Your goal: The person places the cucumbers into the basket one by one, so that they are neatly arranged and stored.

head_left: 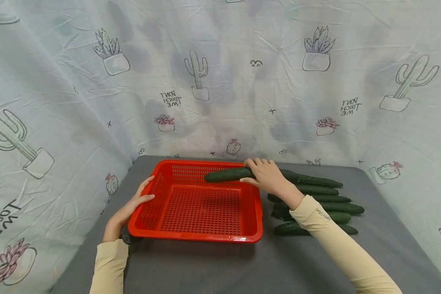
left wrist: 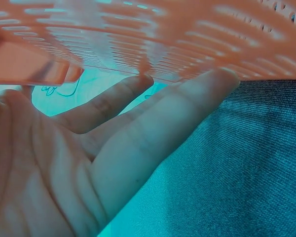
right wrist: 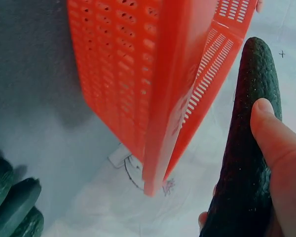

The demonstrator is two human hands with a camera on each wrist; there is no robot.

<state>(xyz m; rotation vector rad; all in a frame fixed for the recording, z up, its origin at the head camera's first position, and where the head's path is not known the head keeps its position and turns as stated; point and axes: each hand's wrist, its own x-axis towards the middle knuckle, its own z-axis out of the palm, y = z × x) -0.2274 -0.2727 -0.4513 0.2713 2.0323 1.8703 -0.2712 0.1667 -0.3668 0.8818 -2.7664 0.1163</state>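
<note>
A red plastic basket (head_left: 206, 237) with slotted walls stands on the grey table; its mesh floor shows in the head view. My left hand (head_left: 134, 204) holds its left rim. In the left wrist view, that hand's extended fingers (left wrist: 153, 128) lie against the basket's outer wall (left wrist: 187, 29). My right hand (head_left: 268, 175) grips a dark green cucumber (head_left: 226, 175) over the basket's back right part. The right wrist view shows the thumb (right wrist: 274, 133) along the cucumber (right wrist: 246, 158), above the basket rim. The cucumber's rear end is hidden by the hand.
Several cucumbers (head_left: 343, 208) lie side by side right of the basket, partly covered by my right forearm. A few of their ends (right wrist: 19, 197) show in the right wrist view. A white curtain (head_left: 242, 94) with cactus drawings hangs behind the grey tabletop (head_left: 191, 273).
</note>
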